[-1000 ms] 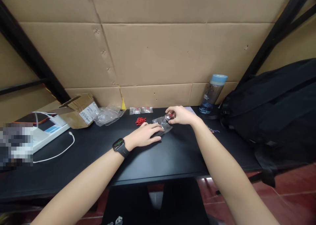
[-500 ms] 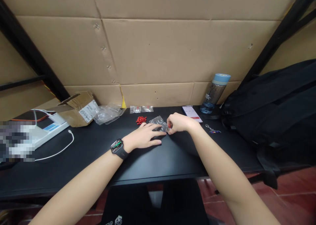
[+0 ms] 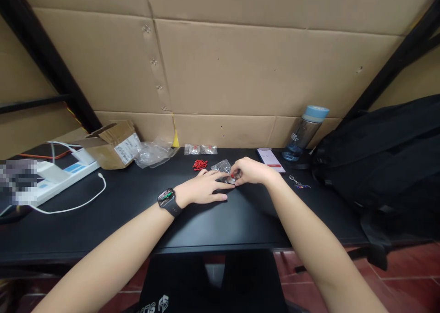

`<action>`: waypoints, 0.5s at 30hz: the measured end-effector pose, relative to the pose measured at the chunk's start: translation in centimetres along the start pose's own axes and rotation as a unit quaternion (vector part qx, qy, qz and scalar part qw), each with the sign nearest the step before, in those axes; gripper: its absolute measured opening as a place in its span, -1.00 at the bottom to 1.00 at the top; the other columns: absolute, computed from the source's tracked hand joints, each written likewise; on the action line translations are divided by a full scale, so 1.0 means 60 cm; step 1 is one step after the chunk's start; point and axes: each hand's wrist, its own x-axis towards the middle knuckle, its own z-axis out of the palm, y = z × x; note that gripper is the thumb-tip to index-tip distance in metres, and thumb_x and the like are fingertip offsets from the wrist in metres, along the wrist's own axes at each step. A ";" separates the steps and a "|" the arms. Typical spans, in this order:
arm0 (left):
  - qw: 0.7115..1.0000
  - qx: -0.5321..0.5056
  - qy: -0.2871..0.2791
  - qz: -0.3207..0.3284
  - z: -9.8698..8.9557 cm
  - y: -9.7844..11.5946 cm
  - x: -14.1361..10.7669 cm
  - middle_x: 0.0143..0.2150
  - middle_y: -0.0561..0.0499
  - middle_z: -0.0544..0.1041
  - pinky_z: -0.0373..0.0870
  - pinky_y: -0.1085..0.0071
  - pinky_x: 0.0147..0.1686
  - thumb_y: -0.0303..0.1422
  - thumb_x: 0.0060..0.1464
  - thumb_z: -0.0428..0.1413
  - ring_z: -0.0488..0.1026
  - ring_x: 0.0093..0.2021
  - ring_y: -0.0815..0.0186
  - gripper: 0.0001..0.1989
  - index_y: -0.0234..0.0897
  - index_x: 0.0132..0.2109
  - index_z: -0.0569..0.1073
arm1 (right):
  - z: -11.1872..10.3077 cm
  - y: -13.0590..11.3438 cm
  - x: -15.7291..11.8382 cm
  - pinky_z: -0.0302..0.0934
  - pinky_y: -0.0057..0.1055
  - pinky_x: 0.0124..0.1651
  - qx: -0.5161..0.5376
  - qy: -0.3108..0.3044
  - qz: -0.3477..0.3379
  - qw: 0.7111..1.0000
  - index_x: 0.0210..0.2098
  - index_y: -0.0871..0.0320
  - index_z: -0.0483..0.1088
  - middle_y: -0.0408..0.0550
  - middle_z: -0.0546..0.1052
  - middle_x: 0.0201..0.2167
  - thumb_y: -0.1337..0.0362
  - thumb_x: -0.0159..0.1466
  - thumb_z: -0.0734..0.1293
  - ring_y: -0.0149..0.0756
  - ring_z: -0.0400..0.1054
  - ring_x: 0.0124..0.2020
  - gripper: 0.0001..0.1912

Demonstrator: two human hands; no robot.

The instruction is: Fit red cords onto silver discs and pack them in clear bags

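Round, red-marked silvery metal piece (image 3: 231, 180) lies just left of the right hand's (image 3: 252, 170) grip, which is pinched nearly closed on it; the left hand (image 3: 203, 188), fingers spread, touches a clear plastic bag (image 3: 222, 166) further left. Fingers hide the piece's rim; whether it sits inside, I cannot tell.

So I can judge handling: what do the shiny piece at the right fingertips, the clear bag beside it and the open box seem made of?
Shiny piece: probably polished metal, from its silvery glint; the right hand partly covers it.
Clear bag: likely glossy plastic, from crinkled highlights and the desk showing through.
Open box: likely matte cardboard, from its brown folded flaps.
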 end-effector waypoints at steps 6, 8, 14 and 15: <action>1.000 -0.012 -0.003 -0.008 -0.001 0.003 -0.001 0.47 -0.02 0.20 0.13 -0.09 0.26 -0.02 0.34 0.02 0.22 0.37 -0.07 -0.57 0.23 0.30 0.39 | -0.004 -0.003 -0.008 0.26 -0.48 -0.25 -0.011 -0.017 0.021 1.000 -0.16 0.10 0.62 -0.08 0.63 -0.26 0.32 -0.02 0.51 -0.28 0.50 -0.31 -0.61; 1.000 -0.016 0.004 -0.008 0.000 0.004 -0.001 0.46 -0.03 0.21 0.14 -0.08 0.26 -0.02 0.32 0.05 0.24 0.36 -0.08 -0.57 0.23 0.29 0.40 | -0.008 -0.004 -0.012 0.26 -0.48 -0.24 -0.013 -0.020 0.035 0.999 -0.17 0.10 0.62 -0.08 0.63 -0.27 0.32 -0.04 0.51 -0.27 0.50 -0.31 -0.61; 1.000 -0.022 0.002 -0.006 0.001 0.002 0.000 0.48 -0.03 0.18 0.14 -0.08 0.25 -0.01 0.31 0.05 0.23 0.37 -0.10 -0.56 0.24 0.30 0.39 | -0.008 -0.013 -0.010 0.25 -0.48 -0.26 -0.028 -0.028 0.016 0.999 -0.15 0.06 0.62 -0.11 0.63 -0.31 0.33 -0.04 0.50 -0.27 0.49 -0.33 -0.59; 1.000 -0.018 0.002 -0.008 0.002 0.002 0.000 0.48 -0.03 0.18 0.14 -0.09 0.24 -0.01 0.32 0.05 0.22 0.37 -0.10 -0.56 0.25 0.30 0.38 | -0.008 -0.014 -0.009 0.24 -0.48 -0.26 -0.031 -0.027 0.009 0.999 -0.16 0.06 0.62 -0.11 0.64 -0.30 0.34 -0.05 0.49 -0.27 0.49 -0.32 -0.59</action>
